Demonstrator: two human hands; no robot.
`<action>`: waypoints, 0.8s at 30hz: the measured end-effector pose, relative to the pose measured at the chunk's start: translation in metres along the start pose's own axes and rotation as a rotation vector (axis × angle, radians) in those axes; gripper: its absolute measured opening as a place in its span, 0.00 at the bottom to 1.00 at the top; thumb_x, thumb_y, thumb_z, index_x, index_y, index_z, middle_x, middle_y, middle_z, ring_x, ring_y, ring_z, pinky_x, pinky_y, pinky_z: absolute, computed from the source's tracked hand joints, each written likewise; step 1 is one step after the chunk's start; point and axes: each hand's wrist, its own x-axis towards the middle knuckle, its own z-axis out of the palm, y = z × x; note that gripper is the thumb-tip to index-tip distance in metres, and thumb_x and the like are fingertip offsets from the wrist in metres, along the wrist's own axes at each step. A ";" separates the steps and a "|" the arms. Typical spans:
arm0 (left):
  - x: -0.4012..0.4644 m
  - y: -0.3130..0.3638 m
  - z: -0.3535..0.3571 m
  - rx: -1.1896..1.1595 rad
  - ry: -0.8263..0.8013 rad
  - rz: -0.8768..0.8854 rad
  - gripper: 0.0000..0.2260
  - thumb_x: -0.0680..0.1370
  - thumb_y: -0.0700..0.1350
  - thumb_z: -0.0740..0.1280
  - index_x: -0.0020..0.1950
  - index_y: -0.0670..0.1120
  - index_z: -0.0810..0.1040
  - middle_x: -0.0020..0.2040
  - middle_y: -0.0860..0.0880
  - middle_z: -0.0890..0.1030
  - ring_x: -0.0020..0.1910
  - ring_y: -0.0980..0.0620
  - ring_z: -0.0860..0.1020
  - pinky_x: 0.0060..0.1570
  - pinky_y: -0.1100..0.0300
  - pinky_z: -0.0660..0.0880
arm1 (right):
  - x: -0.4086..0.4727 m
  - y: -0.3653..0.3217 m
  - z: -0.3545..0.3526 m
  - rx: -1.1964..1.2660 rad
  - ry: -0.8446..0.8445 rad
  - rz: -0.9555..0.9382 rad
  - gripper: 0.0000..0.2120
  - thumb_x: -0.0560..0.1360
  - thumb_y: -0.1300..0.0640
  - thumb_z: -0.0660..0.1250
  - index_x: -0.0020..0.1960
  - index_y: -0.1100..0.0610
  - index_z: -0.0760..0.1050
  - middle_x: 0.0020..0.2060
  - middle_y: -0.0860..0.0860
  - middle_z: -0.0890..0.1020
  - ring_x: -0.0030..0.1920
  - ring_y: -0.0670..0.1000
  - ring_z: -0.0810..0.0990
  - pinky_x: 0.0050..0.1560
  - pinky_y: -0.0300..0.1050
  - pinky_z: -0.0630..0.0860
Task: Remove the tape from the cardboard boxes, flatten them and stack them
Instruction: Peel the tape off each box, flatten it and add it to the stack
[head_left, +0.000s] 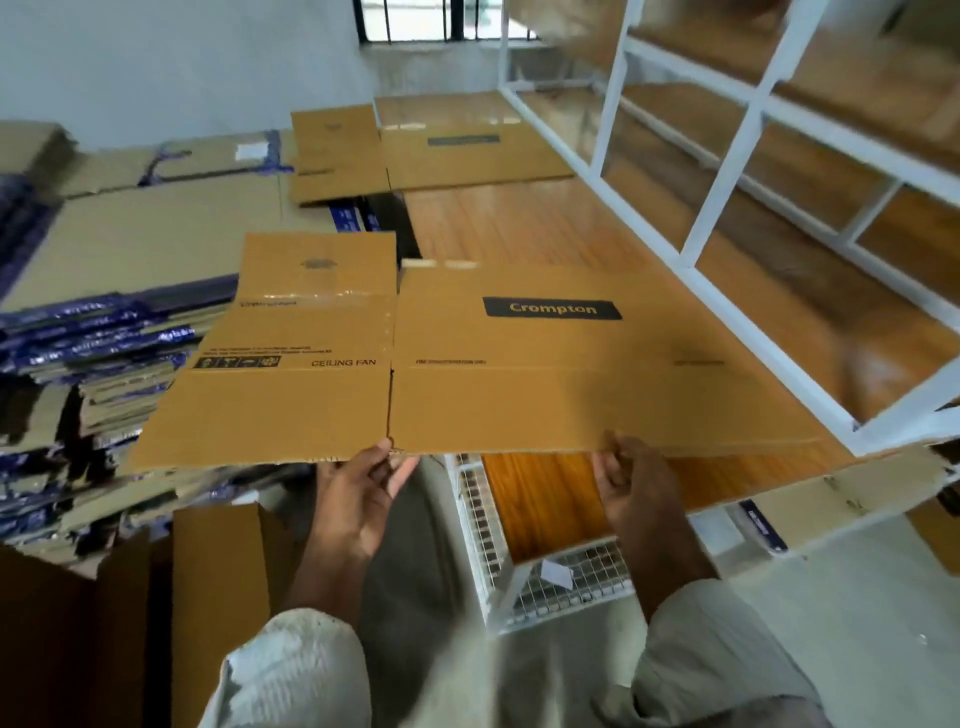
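A flattened brown cardboard box (467, 364) printed "Crompton" and "CEILING FAN" lies spread in front of me, partly over the wooden shelf and partly over the stack at left. My left hand (363, 499) holds its near edge at the middle crease, thumb on top. My right hand (634, 483) pinches the same near edge further right. A strip of clear tape shows across the box's upper left flap. Another flattened box (426, 150) lies further back on the shelf.
A tall stack of flattened cartons (104, 322) with blue-printed edges fills the left. A white metal rack (727, 171) with wooden shelves stands at right, with a wire-mesh panel (561, 582) below. An upright cardboard box (208, 597) stands at lower left.
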 end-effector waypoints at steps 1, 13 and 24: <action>-0.001 0.010 0.010 -0.015 -0.012 0.031 0.38 0.65 0.33 0.81 0.68 0.43 0.64 0.40 0.40 0.81 0.40 0.47 0.85 0.43 0.49 0.84 | -0.005 -0.001 0.010 0.011 -0.014 -0.027 0.25 0.69 0.65 0.78 0.65 0.62 0.77 0.53 0.60 0.86 0.48 0.55 0.87 0.48 0.50 0.85; 0.039 0.158 0.127 -0.151 -0.098 0.246 0.49 0.76 0.27 0.69 0.83 0.52 0.39 0.44 0.40 0.79 0.37 0.50 0.79 0.49 0.42 0.82 | -0.024 -0.032 0.188 0.004 -0.395 -0.144 0.13 0.80 0.65 0.69 0.62 0.55 0.74 0.55 0.55 0.81 0.56 0.55 0.80 0.51 0.46 0.81; 0.225 0.232 0.182 -0.123 -0.087 0.262 0.45 0.80 0.28 0.63 0.83 0.57 0.39 0.59 0.39 0.76 0.54 0.42 0.79 0.62 0.40 0.75 | 0.118 -0.019 0.396 0.076 -0.563 -0.134 0.08 0.79 0.68 0.69 0.53 0.57 0.76 0.57 0.55 0.82 0.63 0.56 0.77 0.51 0.47 0.79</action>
